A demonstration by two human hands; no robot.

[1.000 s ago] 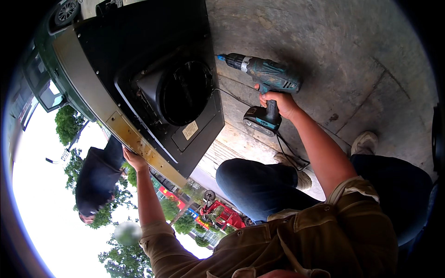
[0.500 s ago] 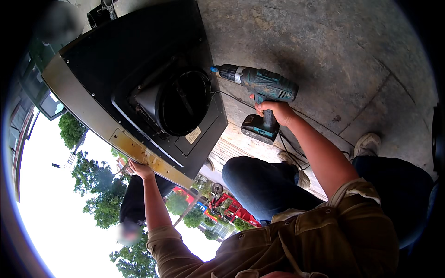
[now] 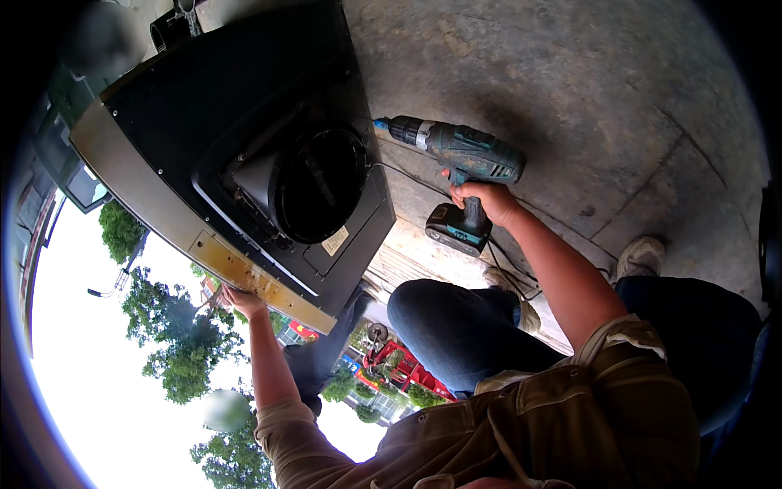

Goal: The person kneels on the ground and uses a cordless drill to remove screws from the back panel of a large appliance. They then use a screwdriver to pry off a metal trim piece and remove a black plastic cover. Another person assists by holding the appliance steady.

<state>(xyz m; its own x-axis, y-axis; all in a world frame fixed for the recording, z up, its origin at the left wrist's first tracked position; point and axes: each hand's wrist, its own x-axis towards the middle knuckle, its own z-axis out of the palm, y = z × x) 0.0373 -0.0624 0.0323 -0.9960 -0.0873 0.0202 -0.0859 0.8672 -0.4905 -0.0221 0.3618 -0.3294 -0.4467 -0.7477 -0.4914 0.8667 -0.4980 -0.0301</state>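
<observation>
My right hand [image 3: 484, 200] is wrapped round the handle of a dark teal cordless drill [image 3: 476, 152]. The drill's blue-tipped bit [image 3: 380, 123] points left, close to the edge of a large black appliance that looks like a range hood [image 3: 236, 73]. A round black outlet [image 3: 322, 181] stands out from the hood's back. At the hood's stained, brownish metal border [image 3: 232, 259], my left hand [image 3: 246, 302] grips the edge, its fingertips partly hidden. Whether the bit touches the hood, I cannot tell.
A cable [image 3: 415, 176] runs from the hood past the drill across the worn concrete floor [image 3: 570, 98]. My jeans-covered knee [image 3: 456, 326] is below the drill. Behind the hood are another person's dark-clothed leg [image 3: 314, 367] and a red cart-like vehicle [image 3: 407, 371].
The person behind the hood has moved to the right. My hands keep their hold on the drill and the hood's edge, and the view has shifted slightly.
</observation>
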